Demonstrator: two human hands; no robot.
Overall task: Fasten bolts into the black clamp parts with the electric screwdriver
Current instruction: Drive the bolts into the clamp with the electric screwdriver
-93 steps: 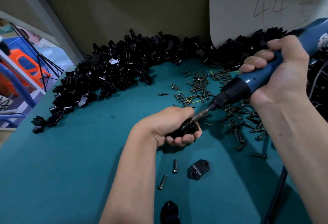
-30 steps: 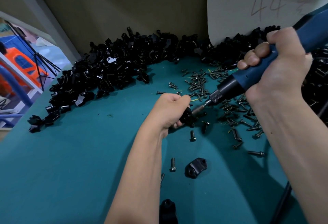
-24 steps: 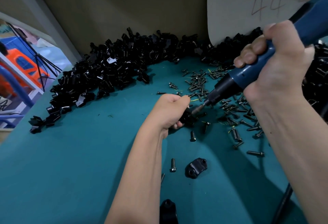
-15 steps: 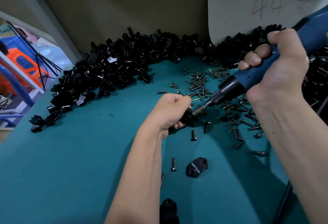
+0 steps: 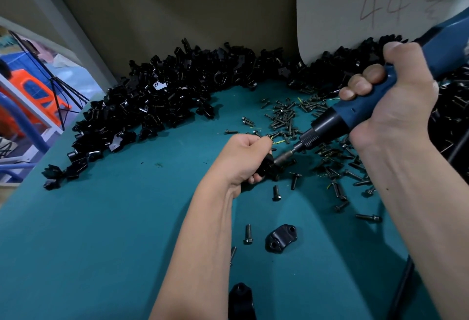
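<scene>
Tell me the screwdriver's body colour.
Blue, with a black collar; the head view shows the screwdriver clearly.

The left hand is curled into a fist, knuckles up, and holds a small black clamp part low over the table. Its bare arm reaches up from the bottom. The right hand is higher, fingers wrapped tight round the blue electric screwdriver, thumb on top. Its arm comes in from the lower right
</scene>
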